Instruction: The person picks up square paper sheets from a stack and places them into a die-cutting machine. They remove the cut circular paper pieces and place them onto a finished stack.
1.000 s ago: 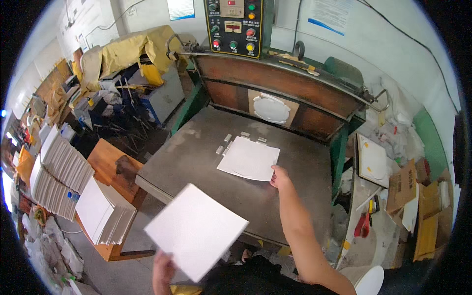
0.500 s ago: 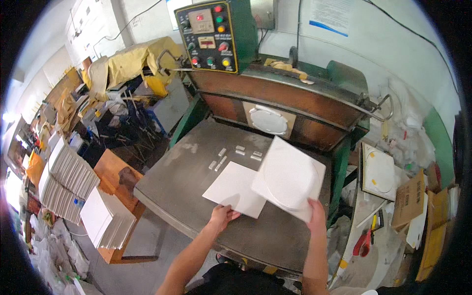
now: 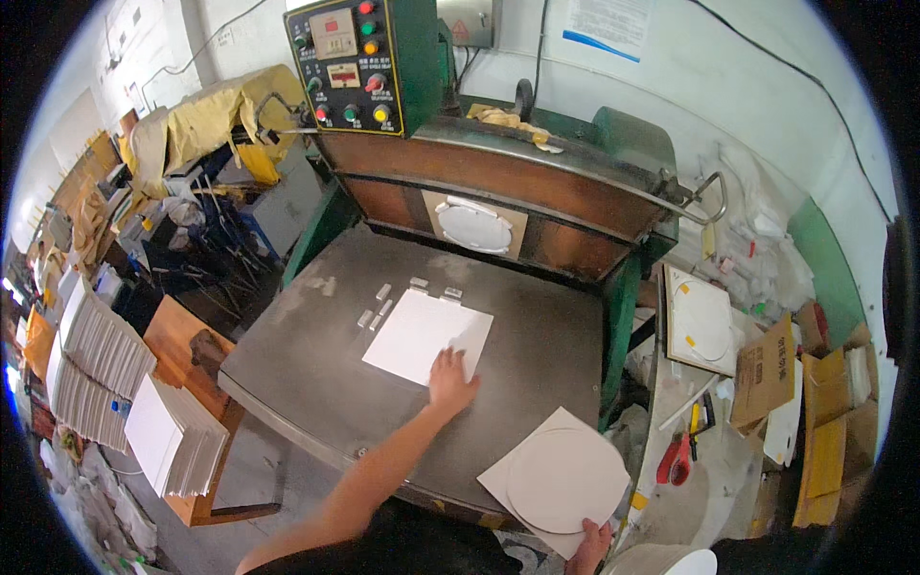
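A plain white cardboard square (image 3: 426,331) lies flat on the dark press bed (image 3: 297,355), its far and left edges up against several small light guide blocks (image 3: 420,284). On its near right part rests my left hand (image 3: 452,381), fingers stretched out over the surface. At the bed's near right corner, my right hand (image 3: 591,544) grips the lower edge of another white cardboard sheet (image 3: 565,479), which has a large circle cut into it. Above the bed, the raised press plate (image 3: 565,206) carries a round cutting die (image 3: 474,227).
A control box (image 3: 350,72) with coloured buttons hangs at the far left of the press. White cardboard stacks (image 3: 177,436) stand on a wooden bench (image 3: 182,335) to the left. The right side table holds red-handled scissors (image 3: 677,460), near a brown carton (image 3: 762,379) and white round pieces (image 3: 661,561).
My left hand has pushed the plain square away from me, against the guide blocks. My right hand has drawn the circle-cut sheet toward me, to the bed's near right corner. The view has shifted.
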The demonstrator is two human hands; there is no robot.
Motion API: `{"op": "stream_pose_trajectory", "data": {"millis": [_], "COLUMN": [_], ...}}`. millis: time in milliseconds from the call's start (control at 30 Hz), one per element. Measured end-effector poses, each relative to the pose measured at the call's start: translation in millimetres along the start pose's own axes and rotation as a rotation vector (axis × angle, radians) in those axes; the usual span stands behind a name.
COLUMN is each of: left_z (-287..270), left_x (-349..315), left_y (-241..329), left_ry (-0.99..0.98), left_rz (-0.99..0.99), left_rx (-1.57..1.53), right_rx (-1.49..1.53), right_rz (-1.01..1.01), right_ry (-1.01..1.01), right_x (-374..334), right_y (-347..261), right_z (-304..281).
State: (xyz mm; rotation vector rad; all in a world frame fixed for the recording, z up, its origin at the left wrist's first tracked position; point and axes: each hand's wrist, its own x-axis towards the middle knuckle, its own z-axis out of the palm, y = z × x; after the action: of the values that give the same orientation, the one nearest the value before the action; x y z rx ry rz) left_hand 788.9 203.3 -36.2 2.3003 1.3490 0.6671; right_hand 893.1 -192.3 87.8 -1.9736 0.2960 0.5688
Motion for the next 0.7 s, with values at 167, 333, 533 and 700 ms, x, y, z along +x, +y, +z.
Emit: {"op": "stream_pose_trajectory", "data": {"millis": [167,333,533,700], "left_z": [17,29,-27,-152], "left_x": [52,50,12,-51], "left_y": [0,4,6,78], "left_ry": [-0.277,-0.256,-0.344,-1.088], "left_rz": [-0.024,0.032,0.207,-0.072], "left_rx": [0.33,0.257,-0.551,-1.049], "right_rx": [-0.056,0.469,0.659,0.688], "right_rz": [-0.448,-0.205,-0.078,-0.073], "right_ry": [-0.143,-0.19,0.001,0.022], "right_x": [-16,-76,-123,-138], "right_y": [15,9,23,41], "right_z": [-21,-24,-8,-13]}}
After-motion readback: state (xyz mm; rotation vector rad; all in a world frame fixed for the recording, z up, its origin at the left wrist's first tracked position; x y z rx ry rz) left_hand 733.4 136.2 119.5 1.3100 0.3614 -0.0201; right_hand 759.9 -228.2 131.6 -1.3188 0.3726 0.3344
